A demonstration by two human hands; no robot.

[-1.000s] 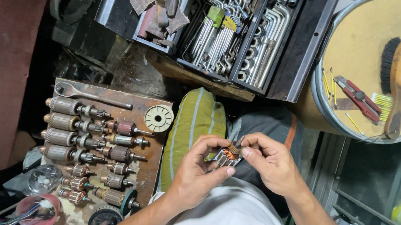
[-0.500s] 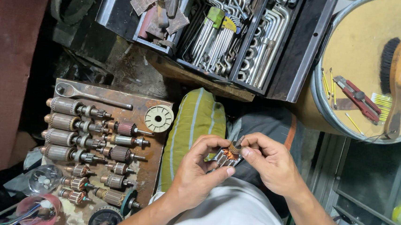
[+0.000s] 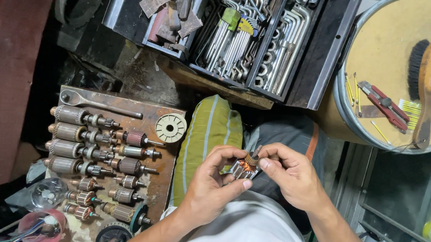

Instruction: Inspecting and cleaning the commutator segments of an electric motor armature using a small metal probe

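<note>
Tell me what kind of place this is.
Probably a small repair workshop for electric motors. Rows of motor armatures lie on a rusty tray, an open toolbox holds hex keys, and the left hand and right hand hold a small armature between them.

We see a copper-and-silver armature (image 3: pixel 245 167), just right of a green cushion (image 3: pixel 208 135) with pale stripes. Left of the cushion lies a cream disc (image 3: pixel 170 127). Far right of it, red cutters (image 3: pixel 386 105) rest on a yellow lid (image 3: pixel 383 41).
</note>
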